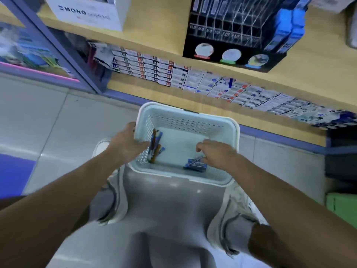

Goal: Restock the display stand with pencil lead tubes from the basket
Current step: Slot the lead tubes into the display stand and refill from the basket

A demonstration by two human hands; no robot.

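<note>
Basket (185, 120) of pale blue perforated plastic sits on a smooth grey surface (170, 202), low in the scene between two white shoes (229, 211). The left hand (127, 144) is at the basket's left wall, thumb on the outside and fingers hooked over the rim to the inside, so its grip is closed on the basket. Just beyond those fingers, several slim pencil lead tubes (154, 146) in dark blue and brown lie lengthwise against the inner left wall.

The right hand (218, 153) is down inside the basket at the near right, with its fingers curled downward. A small cluster of blue pencil lead tubes (195, 165) lies on the basket floor just beside and partly under this hand. Whether its grip has closed on any of them cannot be told.

The black display stand (231, 41) with clear slotted dividers stands far off on a light wooden shelf (154, 33). It has three round pictures on its front and bright blue packs (287, 26) along its right side. A white cardboard box printed MONO (87, 12) stands to its left on the same shelf. Below, a lower wooden shelf carries long rows of small white boxes (193, 78).
</note>
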